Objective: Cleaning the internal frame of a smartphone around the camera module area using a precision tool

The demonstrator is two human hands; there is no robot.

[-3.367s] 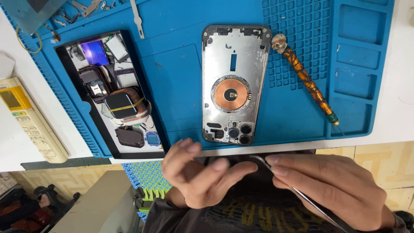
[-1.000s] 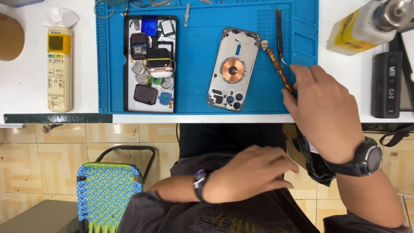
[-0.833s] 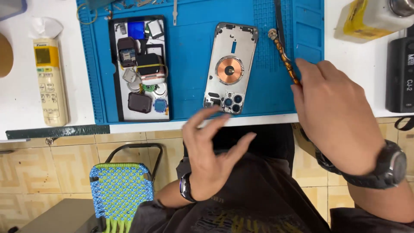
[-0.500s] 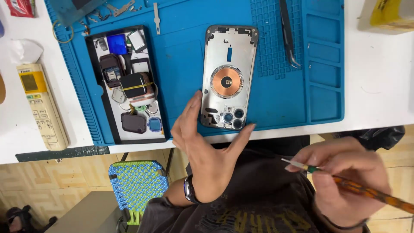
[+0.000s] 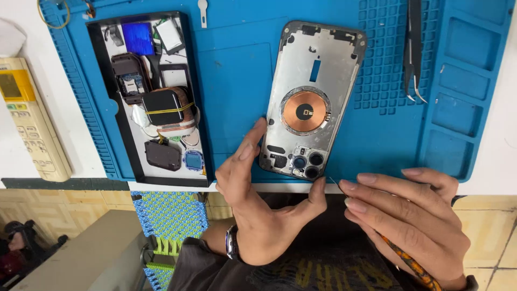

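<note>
An opened phone housing (image 5: 309, 102) with a copper coil and camera lenses lies on the blue work mat (image 5: 237, 81). My left hand (image 5: 264, 205) pinches its near end, index finger on the left edge, thumb on the bottom edge. My right hand (image 5: 409, 221) sits just right of that corner, holding a screwdriver with an orange patterned handle (image 5: 412, 264); its thin tip (image 5: 335, 183) points at the housing's lower right corner.
A black tray (image 5: 121, 134) of small phone parts stands on the mat's left. Black tweezers (image 5: 413, 48) lie at the upper right. A beige remote (image 5: 29, 121) rests on the white table at left. A woven blue-green stool (image 5: 169, 221) stands below.
My right hand picked up the screwdriver from the mat and brought it close to the housing's near corner. My left hand rose from my lap and gripped the housing's near end.
</note>
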